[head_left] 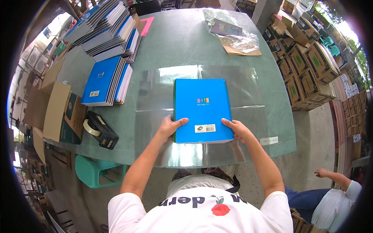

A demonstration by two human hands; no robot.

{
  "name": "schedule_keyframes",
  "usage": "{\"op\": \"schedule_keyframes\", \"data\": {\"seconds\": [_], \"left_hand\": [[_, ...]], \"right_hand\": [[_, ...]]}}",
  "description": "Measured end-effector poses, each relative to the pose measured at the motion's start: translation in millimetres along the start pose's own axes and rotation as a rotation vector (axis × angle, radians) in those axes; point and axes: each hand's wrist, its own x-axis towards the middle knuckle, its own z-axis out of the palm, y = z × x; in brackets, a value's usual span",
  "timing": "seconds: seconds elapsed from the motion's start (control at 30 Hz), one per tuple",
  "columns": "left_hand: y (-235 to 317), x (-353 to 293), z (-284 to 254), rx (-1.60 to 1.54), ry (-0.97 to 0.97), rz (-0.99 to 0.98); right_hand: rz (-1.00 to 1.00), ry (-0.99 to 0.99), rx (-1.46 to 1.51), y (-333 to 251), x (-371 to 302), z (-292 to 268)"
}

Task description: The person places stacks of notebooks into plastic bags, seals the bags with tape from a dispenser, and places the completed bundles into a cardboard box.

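Note:
A blue-covered spiral notebook (202,112) lies face up before me, with a barcode label near its lower edge. Wire coils show along both its sides, so it seems to top a small stack; how many lie beneath is hidden. My left hand (172,126) grips the left edge, thumb on the cover and fingers curled out of sight. On the opposite edge my right hand (237,129) holds on in the same way. Under the notebooks spreads a shiny clear plastic sheet (155,97) on the green table (171,42).
Stacked blue notebooks (103,79) and taller piles (110,31) line the table's left side. Nearer stand a tape dispenser (101,130) and an open carton (64,116). Crumpled plastic (248,40) lies far right. Boxes (307,73), a green stool (97,171) and another person (334,206) surround the table.

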Motion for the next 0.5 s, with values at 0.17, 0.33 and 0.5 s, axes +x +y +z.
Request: {"op": "schedule_keyframes", "data": {"seconds": [0.17,0.33,0.5], "left_hand": [[7,-5,9,0.134,-0.009,-0.064],[12,-10,10,0.143,-0.020,-0.027],[26,-15,4,0.422,-0.001,-0.037]], "right_hand": [[0.043,0.022,0.020,24,15,-6],[0.039,0.098,-0.048,27,20,-5],[-0.077,0.176,-0.205,20,-7,9]]}}
